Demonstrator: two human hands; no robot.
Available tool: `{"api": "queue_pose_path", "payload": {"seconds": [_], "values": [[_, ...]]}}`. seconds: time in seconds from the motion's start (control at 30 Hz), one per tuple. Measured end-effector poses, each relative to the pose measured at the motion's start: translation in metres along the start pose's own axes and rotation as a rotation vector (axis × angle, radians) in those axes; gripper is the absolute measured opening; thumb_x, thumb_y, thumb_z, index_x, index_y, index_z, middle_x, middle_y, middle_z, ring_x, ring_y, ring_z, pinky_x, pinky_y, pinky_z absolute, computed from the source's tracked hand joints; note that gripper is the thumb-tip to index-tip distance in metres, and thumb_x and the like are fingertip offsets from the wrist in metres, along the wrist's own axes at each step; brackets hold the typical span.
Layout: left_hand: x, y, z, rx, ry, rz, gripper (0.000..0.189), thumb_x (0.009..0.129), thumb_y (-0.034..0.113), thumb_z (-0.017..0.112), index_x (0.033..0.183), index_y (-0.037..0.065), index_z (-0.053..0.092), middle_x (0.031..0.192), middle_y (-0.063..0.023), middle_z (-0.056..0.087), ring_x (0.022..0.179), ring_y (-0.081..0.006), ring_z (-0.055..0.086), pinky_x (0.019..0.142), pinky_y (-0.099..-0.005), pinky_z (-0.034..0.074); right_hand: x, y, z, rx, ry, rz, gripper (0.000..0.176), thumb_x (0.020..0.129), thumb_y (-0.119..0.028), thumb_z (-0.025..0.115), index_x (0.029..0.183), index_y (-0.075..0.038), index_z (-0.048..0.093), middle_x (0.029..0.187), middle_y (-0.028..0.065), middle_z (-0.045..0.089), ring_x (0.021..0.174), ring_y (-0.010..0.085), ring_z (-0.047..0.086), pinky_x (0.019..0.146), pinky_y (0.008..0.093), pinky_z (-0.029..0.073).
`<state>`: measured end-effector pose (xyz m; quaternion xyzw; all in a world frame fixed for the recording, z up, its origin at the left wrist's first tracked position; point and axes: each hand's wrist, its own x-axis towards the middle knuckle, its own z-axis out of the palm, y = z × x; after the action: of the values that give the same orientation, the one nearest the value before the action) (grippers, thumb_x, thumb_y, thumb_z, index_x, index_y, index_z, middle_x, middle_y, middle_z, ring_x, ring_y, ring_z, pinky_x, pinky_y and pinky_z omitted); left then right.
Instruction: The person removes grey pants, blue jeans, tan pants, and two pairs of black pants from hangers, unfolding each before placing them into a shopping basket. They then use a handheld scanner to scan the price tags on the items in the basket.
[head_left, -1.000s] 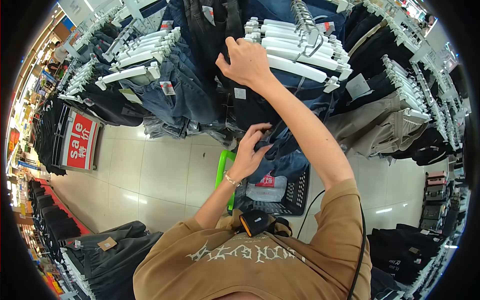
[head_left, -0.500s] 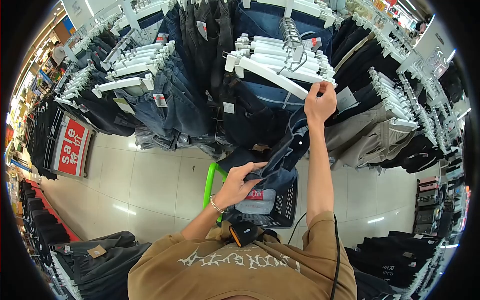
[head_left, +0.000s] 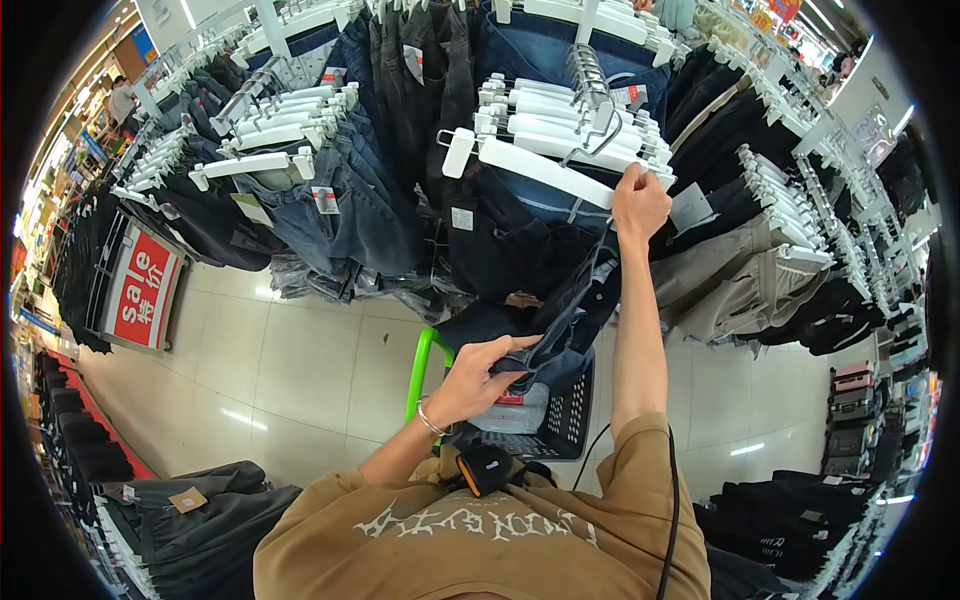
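My right hand (head_left: 642, 205) is closed around the right end of a white clip hanger (head_left: 545, 172), in front of the rack's row of hangers. The hanger slants down to the right, and its left clip (head_left: 458, 153) hangs free with no garment in it. Dark blue jeans (head_left: 572, 315) droop from near my right hand toward my left hand. My left hand (head_left: 478, 378) pinches the jeans' edge between thumb and fingers, above the shopping cart. Whether the right clip still grips the jeans is hidden by my right hand.
Below the jeans is a black shopping basket cart (head_left: 570, 415) with a green handle (head_left: 418, 370), holding a plastic-wrapped package (head_left: 515, 410). Racks of jeans (head_left: 340, 200) and grey trousers (head_left: 715, 275) stand ahead. A red sale sign (head_left: 145, 285) is at left, with suitcases (head_left: 850, 405) at right.
The hanger's left end has dropped slightly, and its left clip stands farther from the bar. My left hand has moved slightly right with the jeans' edge; my right hand keeps its hold.
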<state>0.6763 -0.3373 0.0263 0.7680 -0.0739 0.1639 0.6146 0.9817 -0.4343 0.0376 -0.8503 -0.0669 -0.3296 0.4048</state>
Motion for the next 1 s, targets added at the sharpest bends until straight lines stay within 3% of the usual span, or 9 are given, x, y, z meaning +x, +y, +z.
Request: {"api": "queue_pose_path", "payload": {"seconds": [0.13,0.23,0.47,0.57,0.63,0.77,0.87,0.93,1.0], "values": [[-0.004,-0.005,-0.002,0.007,0.015,-0.057,0.048,0.072,-0.011,0.061,0.118,-0.003,0.055,0.101,-0.0172,0.065,0.085,-0.0299,0.064,0.076,-0.0262,0.047,0.006,0.004,0.005,0.043,-0.061,-0.021,0.044,0.083,-0.037,0.052,0.068,0.002,0.062,0.064,0.0209,0.061,0.064,0.039,0.061,0.065,0.0436,0.048],[-0.007,-0.013,-0.001,-0.018,0.084,-0.032,0.047,0.072,-0.01,0.061,0.118,-0.002,0.055,0.097,-0.0172,0.065,0.081,-0.0261,0.065,0.073,-0.0254,0.047,0.009,-0.001,0.0,0.053,-0.192,0.061,0.045,0.085,-0.038,0.049,0.073,0.003,0.064,0.074,0.0234,0.063,0.076,0.0406,0.062,0.072,0.0452,0.047],[-0.013,-0.01,-0.003,0.024,0.084,-0.06,0.042,0.076,-0.006,0.064,0.117,-0.001,0.056,0.082,-0.0167,0.063,0.063,-0.0185,0.056,0.064,-0.0245,0.045,0.014,0.001,-0.004,-0.035,-0.178,0.013,0.045,0.085,-0.039,0.046,0.079,0.001,0.068,0.079,0.0235,0.065,0.08,0.0414,0.062,0.076,0.0462,0.047],[-0.018,-0.01,-0.003,0.029,0.048,-0.159,0.029,0.075,-0.002,0.067,0.103,-0.003,0.059,0.076,-0.01,0.064,0.064,-0.0141,0.058,0.061,-0.0251,0.043,0.015,-0.001,-0.009,-0.077,-0.186,0.013,0.044,0.084,-0.04,0.048,0.081,-0.001,0.068,0.081,0.0217,0.066,0.081,0.0402,0.063,0.076,0.0462,0.048],[-0.021,-0.009,-0.005,0.001,0.041,-0.056,0.026,0.079,-0.002,0.065,0.104,-0.001,0.059,0.068,-0.0107,0.057,0.055,-0.0128,0.045,0.055,-0.0239,0.04,0.013,0.001,-0.012,-0.09,-0.171,-0.026,0.043,0.083,-0.041,0.05,0.083,-0.001,0.068,0.083,0.0212,0.066,0.083,0.0393,0.063,0.078,0.0452,0.048],[-0.031,-0.008,-0.01,-0.128,0.068,-0.123,0.011,0.081,0.002,0.065,0.089,0.0,0.057,0.063,-0.0026,0.056,0.056,-0.0061,0.044,0.052,-0.0219,0.036,0.011,0.002,-0.022,-0.032,-0.213,-0.008,0.041,0.08,-0.039,0.051,0.091,-0.002,0.066,0.087,0.0216,0.066,0.086,0.0393,0.063,0.08,0.0449,0.047],[-0.037,0.002,-0.016,-0.153,0.058,-0.174,0.012,0.081,0.002,0.065,0.091,0.001,0.058,0.066,0.0003,0.058,0.06,-0.0039,0.047,0.054,-0.0213,0.038,0.01,0.002,-0.03,0.01,-0.22,-0.03,0.039,0.079,-0.038,0.054,0.087,-0.002,0.065,0.088,0.0199,0.066,0.088,0.0376,0.063,0.079,0.0434,0.047],[-0.035,0.019,-0.017,-0.258,0.085,-0.217,0.013,0.081,0.001,0.066,0.091,0.0,0.058,0.078,0.002,0.06,0.071,-0.0022,0.049,0.065,-0.0193,0.042,0.01,0.002,-0.035,-0.004,-0.227,-0.065,0.041,0.078,-0.039,0.055,0.093,-0.003,0.065,0.09,0.0184,0.067,0.089,0.0371,0.063,0.08,0.0427,0.048],[-0.037,0.017,-0.018,-0.286,0.116,-0.232,0.014,0.081,0.001,0.066,0.092,0.0,0.058,0.081,0.0024,0.06,0.075,-0.0022,0.049,0.067,-0.0194,0.043,0.008,0.009,-0.042,0.005,-0.198,-0.171,0.05,0.077,-0.039,0.057,0.109,-0.001,0.058,0.099,0.0192,0.065,0.098,0.0373,0.06,0.086,0.0414,0.046]]}}
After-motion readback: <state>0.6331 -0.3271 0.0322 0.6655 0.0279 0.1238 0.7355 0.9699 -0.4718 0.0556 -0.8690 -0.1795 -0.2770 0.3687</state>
